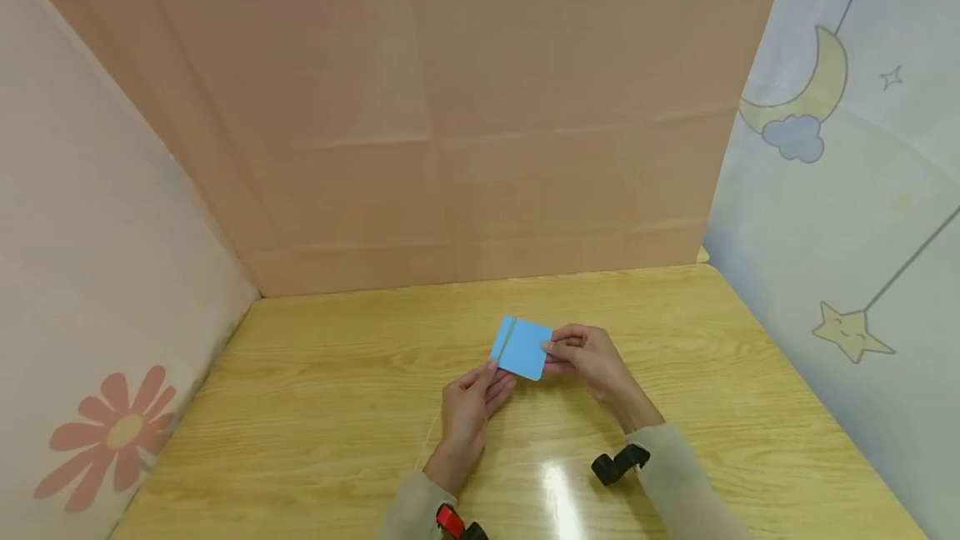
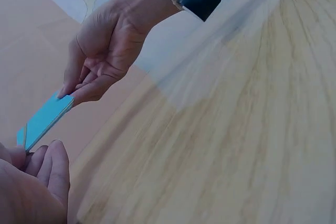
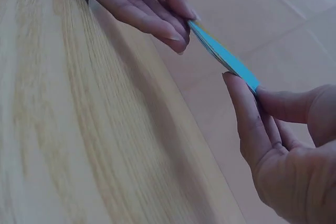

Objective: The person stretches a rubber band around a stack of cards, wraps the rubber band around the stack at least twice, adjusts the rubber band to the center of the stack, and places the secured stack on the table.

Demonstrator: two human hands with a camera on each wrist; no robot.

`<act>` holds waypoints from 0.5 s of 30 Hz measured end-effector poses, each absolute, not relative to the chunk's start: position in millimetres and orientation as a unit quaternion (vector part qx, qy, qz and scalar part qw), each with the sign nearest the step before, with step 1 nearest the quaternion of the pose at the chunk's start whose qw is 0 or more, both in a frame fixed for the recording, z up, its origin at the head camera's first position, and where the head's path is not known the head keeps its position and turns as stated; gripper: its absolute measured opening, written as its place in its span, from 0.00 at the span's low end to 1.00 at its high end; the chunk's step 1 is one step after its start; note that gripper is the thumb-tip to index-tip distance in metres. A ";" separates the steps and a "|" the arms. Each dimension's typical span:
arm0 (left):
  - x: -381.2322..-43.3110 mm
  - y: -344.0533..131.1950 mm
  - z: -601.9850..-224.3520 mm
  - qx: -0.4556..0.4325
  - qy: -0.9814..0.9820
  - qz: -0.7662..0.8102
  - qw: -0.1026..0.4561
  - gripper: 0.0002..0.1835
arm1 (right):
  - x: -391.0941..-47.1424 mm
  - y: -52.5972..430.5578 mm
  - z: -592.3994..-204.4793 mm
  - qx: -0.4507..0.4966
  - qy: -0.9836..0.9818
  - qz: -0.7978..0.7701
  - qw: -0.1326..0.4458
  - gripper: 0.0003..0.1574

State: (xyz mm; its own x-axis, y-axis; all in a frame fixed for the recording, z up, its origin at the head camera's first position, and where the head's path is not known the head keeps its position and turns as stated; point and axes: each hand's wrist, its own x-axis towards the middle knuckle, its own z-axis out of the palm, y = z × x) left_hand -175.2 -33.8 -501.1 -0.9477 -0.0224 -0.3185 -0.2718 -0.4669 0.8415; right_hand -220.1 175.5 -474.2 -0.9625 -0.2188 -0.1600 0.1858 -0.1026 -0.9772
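A small light-blue square pad [image 1: 527, 350], with thin layered edges and a narrow yellowish band [image 1: 507, 341] across it near one side, is held up between both hands above the table. My left hand [image 1: 467, 407] pinches its lower left corner, thumb on top and fingers beneath. On the opposite side my right hand [image 1: 600, 361] grips the right edge between thumb and fingers. In the right wrist view the pad [image 3: 226, 56] appears nearly edge-on, bowed slightly, with its layers showing. The left wrist view shows the pad [image 2: 44, 116] tilted, its blue face up.
The wood-grain table [image 1: 337, 357] spreads under both hands. A tan sheet [image 1: 450, 107] stands along the back edge. Pale walls with a flower [image 1: 123, 432] on the left and a moon [image 1: 825, 77] on the right close off the sides.
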 end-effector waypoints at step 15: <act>-153.1 -4.7 -500.3 -0.180 0.498 0.847 0.042 0.22 | -210.2 173.1 -477.0 0.003 0.651 -0.748 0.131 0.13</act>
State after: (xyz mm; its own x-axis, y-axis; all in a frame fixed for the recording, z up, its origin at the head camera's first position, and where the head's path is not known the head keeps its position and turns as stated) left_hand -153.1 -4.7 -500.3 -0.9316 -0.1089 -0.3467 -0.2498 -0.5011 0.8286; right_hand -210.2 173.1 -477.0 -0.9655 -0.1921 -0.1759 0.2007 -0.1182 -0.9725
